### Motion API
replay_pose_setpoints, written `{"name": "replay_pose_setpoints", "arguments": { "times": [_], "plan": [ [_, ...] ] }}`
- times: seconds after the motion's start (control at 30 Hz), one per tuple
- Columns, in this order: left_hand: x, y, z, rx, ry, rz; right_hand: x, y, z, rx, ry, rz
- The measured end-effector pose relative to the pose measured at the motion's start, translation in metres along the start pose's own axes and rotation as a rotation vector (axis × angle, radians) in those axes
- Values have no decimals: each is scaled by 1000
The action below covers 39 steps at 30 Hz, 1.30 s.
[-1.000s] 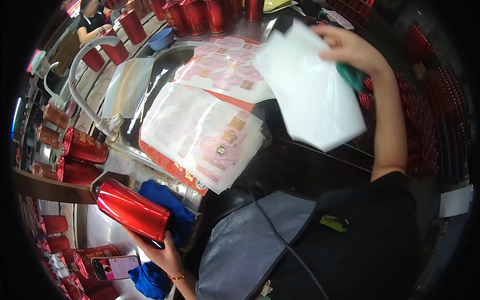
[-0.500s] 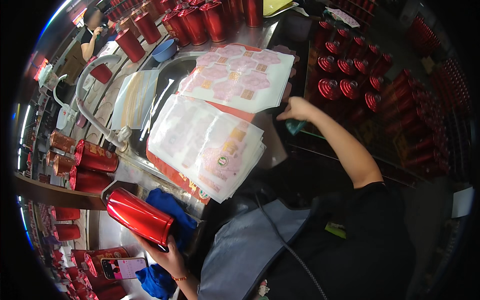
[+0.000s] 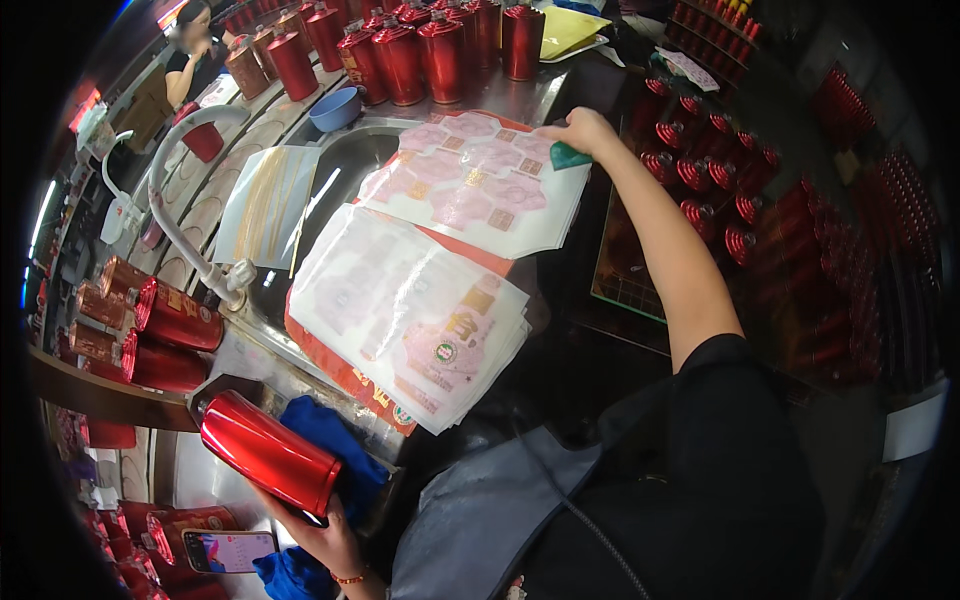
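Note:
My left hand (image 3: 328, 540) is closed around the base of a glossy red bottle (image 3: 270, 452), which lies tilted with its neck end at a brown bar. Between the fingers of my right hand (image 3: 586, 133) is a small green scraper (image 3: 569, 156), a thin flat piece. That hand is at the far right corner of a stack of pink-patterned decal sheets (image 3: 545, 228). Nearer me, a second stack of decal sheets (image 3: 345, 285) shows pink and gold print through a whitish surface. Both stacks rest on a red-orange board (image 3: 470, 250) over the sink.
A metal sink (image 3: 357, 150) with a curved faucet (image 3: 165, 190) lies under the board. Blue cloths (image 3: 335, 440) and a phone (image 3: 230, 551) are near the left hand. Red bottles (image 3: 440, 60) crowd the back and right. A blue bowl (image 3: 335, 109) stands behind; a person (image 3: 190, 60) is far left.
My right hand has moved up and away from the dark area beside the sheets to their far right corner, green scraper in it. The left hand keeps holding the bottle; the view has shifted slightly.

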<state>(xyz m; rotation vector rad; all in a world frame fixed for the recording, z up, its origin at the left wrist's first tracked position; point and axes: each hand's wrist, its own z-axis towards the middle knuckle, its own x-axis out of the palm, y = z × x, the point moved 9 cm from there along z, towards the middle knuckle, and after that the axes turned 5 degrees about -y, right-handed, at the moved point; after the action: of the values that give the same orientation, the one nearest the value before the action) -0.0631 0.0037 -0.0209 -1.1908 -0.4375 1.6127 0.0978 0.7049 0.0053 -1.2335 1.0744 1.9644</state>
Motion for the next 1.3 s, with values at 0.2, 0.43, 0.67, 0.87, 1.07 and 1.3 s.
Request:
{"name": "replay_pose_setpoints", "arguments": {
  "times": [0.2, 0.43, 0.67, 0.87, 1.07, 1.3],
  "plan": [
    [-3, 5, -2, -5, -21, -3, 24, 3, -33, 150, 101, -95],
    [1, 3, -1, -31, -8, -58, -7, -39, -59, 155, 18, -91],
    [2, 4, 0, -3, 3, -40, 24, -33, -85, 233, 116, 884],
    [1, -3, 2, 9, -3, 22, 48, -82, -96, 521, -119, 1147],
    [0, -34, 3, 86, -45, 116, -49, -40, -101, -47, -579, 423],
    [4, -45, 8, 87, -24, 158, -110, 202, -161, -642, -160, 230]
  ]
}}
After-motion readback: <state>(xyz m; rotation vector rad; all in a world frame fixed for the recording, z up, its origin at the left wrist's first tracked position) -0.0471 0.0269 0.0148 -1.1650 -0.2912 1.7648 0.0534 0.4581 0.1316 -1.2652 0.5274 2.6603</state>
